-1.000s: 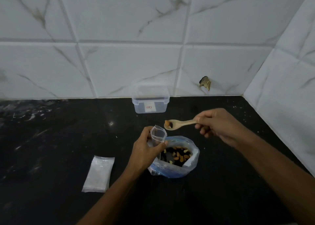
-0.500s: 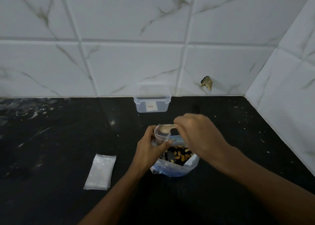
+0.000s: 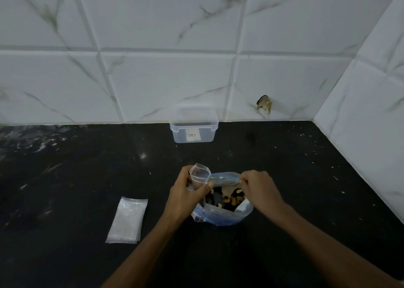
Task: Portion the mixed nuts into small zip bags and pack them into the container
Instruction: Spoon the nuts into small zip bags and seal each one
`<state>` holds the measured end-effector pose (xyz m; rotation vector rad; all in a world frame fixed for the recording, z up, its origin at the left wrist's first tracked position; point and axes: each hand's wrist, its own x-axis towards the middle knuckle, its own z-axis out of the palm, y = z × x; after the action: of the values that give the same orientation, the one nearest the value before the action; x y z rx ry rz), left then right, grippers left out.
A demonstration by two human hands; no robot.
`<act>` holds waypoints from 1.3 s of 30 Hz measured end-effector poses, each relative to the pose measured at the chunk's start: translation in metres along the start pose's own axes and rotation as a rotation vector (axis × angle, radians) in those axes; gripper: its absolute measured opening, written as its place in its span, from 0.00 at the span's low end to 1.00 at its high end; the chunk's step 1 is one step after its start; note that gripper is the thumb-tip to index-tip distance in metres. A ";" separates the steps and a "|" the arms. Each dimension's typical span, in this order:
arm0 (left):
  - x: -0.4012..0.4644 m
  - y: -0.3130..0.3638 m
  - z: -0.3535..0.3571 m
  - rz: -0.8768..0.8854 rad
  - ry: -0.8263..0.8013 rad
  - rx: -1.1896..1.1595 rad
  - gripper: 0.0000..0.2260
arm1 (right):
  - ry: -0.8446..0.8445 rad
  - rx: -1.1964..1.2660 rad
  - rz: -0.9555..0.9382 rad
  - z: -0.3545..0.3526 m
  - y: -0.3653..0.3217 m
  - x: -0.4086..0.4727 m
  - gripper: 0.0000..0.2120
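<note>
Nearest the viewer, two forearms reach forward over the dark worktop (image 3: 65,178). To their left, apart from both hands, a flat stack of small zip bags (image 3: 127,220) lies on the worktop.

The left hand (image 3: 185,197) holds one small zip bag (image 3: 199,177) upright, thumb and fingers curled round its lower part. The bag's mouth is open and faces up. Its contents cannot be made out. This bag sits at the left rim of the large bag, touching or just beside it.

The right hand (image 3: 259,188) is curled, knuckles up, over the right rim of the large nut bag (image 3: 220,216). It grips the handle of a wooden spoon (image 3: 229,188); the handle is mostly hidden by the fingers, and the spoon bowl dips among the contents.

The large nut bag stands on the worktop between the two hands, its top rolled open. Inside it are mixed nuts (image 3: 231,199): pale cashew-like pieces and dark pieces.

Farther back, well apart from the hands, a clear plastic container (image 3: 194,127) stands against the foot of the tiled wall (image 3: 164,80). It carries a small white label on its front. No lid is visible on it, and no bags are visible inside.
</note>
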<state>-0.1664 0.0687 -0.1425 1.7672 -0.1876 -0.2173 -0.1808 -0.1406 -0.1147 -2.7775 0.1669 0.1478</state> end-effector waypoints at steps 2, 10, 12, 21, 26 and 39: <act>0.002 -0.002 0.000 -0.001 0.002 -0.004 0.18 | 0.013 0.026 0.025 0.014 0.002 0.005 0.08; 0.002 -0.002 0.000 -0.008 0.003 -0.020 0.18 | -0.117 0.333 0.147 0.046 -0.013 0.010 0.08; 0.001 -0.002 0.000 -0.011 0.008 -0.022 0.18 | -0.142 0.414 0.212 0.045 -0.012 0.011 0.08; -0.003 0.008 -0.006 0.022 0.031 -0.023 0.18 | -0.213 0.737 0.339 -0.005 0.016 0.004 0.06; 0.000 0.017 -0.001 0.052 0.038 0.036 0.19 | -0.170 0.834 0.327 -0.057 0.014 -0.004 0.08; 0.005 0.023 0.023 0.065 0.010 0.054 0.20 | 0.114 0.227 -0.134 -0.101 -0.043 -0.025 0.06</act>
<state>-0.1675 0.0413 -0.1251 1.8129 -0.2455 -0.1578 -0.1913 -0.1340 -0.0031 -2.5609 0.0227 -0.0598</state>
